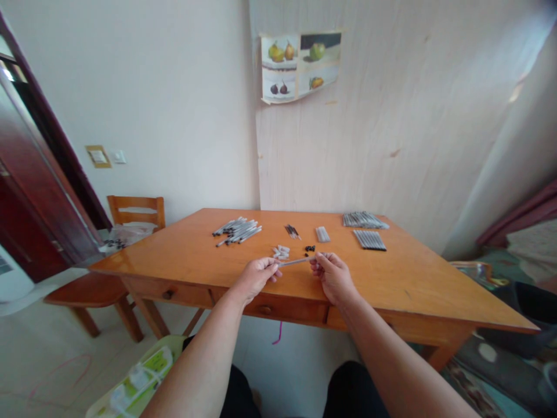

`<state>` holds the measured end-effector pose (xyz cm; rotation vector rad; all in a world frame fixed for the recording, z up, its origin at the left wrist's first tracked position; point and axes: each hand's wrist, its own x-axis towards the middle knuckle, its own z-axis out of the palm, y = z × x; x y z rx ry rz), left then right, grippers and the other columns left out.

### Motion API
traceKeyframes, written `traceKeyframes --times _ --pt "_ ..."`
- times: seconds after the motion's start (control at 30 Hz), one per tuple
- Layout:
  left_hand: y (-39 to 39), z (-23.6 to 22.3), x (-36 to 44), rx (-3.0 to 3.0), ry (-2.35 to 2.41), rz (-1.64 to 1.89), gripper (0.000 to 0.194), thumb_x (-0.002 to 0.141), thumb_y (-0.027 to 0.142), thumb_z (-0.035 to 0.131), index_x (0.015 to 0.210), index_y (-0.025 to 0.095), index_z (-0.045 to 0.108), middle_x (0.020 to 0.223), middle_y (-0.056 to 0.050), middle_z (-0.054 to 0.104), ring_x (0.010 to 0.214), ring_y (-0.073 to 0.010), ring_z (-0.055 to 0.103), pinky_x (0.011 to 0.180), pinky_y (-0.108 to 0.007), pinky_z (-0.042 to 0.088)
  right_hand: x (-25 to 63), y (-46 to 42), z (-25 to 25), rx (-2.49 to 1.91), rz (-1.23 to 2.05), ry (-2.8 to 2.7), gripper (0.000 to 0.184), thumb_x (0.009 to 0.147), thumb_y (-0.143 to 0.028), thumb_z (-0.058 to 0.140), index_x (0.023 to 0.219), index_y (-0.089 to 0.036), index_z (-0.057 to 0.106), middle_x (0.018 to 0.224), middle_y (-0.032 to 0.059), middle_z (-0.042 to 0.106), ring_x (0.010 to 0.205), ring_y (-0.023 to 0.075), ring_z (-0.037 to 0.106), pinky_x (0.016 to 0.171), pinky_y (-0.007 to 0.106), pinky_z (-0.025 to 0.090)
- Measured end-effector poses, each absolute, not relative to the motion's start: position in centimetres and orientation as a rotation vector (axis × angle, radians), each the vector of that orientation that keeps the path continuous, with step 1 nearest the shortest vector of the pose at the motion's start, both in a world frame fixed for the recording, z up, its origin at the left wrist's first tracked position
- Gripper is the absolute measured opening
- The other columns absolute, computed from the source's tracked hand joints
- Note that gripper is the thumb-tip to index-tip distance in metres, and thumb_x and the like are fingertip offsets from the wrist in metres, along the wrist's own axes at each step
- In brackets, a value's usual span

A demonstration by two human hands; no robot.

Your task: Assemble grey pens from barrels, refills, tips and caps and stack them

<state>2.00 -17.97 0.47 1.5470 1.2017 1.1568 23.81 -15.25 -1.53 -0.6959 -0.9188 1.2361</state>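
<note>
A slim grey pen barrel (296, 262) is stretched level between my hands above the table's front part. My left hand (260, 275) pinches its left end between thumb and fingers. Around the right end, the fingers of my right hand (331, 273) are closed, hiding that tip. Just beyond lie a small heap of whitish translucent pen caps (281, 252) and several small black plugs (310, 249). Farther back are thin dark pen refills (292, 231) and a row of pale short tubes (322, 234).
Grey pens with black ends form a loose pile (237, 230) at the back left. On the right lie a neat row of pens (369, 240) and a larger batch (364, 219). The wooden table (418, 278) meets the wall behind. A wooden chair (93, 290) stands left.
</note>
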Motion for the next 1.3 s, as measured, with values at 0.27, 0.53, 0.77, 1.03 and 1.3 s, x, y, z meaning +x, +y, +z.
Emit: traceKeyframes --times 0.27,0.53,0.77,1.03,1.3 --pt "-18.2 0.5 1.9 1.527 1.183 1.158 0.026 0.081 0.038 0.061 0.091 0.014 0.066 0.078 -0.005 0.070 0.064 -0.0135 0.058 0.071 -0.028 0.043 23.9 -15.7 -0.9 -0.672 1.305 -0.907 0.033 0.068 -0.040 0.082 0.070 -0.018 0.058 0.068 0.0020 0.066 0.057 0.0102 0.054 0.053 0.023 0.040" --pt "-18.2 0.7 1.5 1.490 1.142 1.143 0.029 0.080 0.038 0.064 0.095 0.013 0.065 0.078 -0.006 0.070 0.066 -0.0138 0.060 0.074 -0.029 0.045 24.0 -16.0 -0.4 -0.691 1.339 -0.901 0.034 0.065 -0.040 0.084 0.070 -0.018 0.058 0.067 0.0026 0.067 0.057 0.0109 0.055 0.053 0.023 0.042" --pt "-18.4 0.9 1.3 1.489 1.112 1.113 0.029 0.079 0.040 0.065 0.092 0.014 0.065 0.076 -0.006 0.070 0.066 -0.0143 0.061 0.073 -0.029 0.045 24.2 -16.0 -0.5 -0.677 1.342 -0.927 0.034 0.066 -0.041 0.083 0.070 -0.018 0.059 0.066 0.0023 0.066 0.056 0.0113 0.056 0.053 0.024 0.044" --pt "-18.2 0.7 1.2 1.495 1.102 1.072 0.028 0.079 0.038 0.065 0.092 0.013 0.065 0.076 -0.006 0.070 0.065 -0.0143 0.062 0.073 -0.029 0.046 24.3 -16.1 -0.3 -0.704 1.352 -0.931 0.034 0.065 -0.040 0.084 0.069 -0.018 0.058 0.065 0.0026 0.066 0.055 0.0115 0.057 0.053 0.024 0.045" --pt "-18.1 0.5 1.6 1.497 1.104 1.116 0.027 0.080 0.037 0.064 0.094 0.014 0.065 0.077 -0.006 0.070 0.067 -0.0146 0.062 0.075 -0.030 0.046 24.1 -16.3 -0.4 -0.668 1.346 -0.914 0.033 0.067 -0.039 0.084 0.071 -0.018 0.058 0.068 0.0027 0.067 0.058 0.0114 0.057 0.055 0.024 0.045"
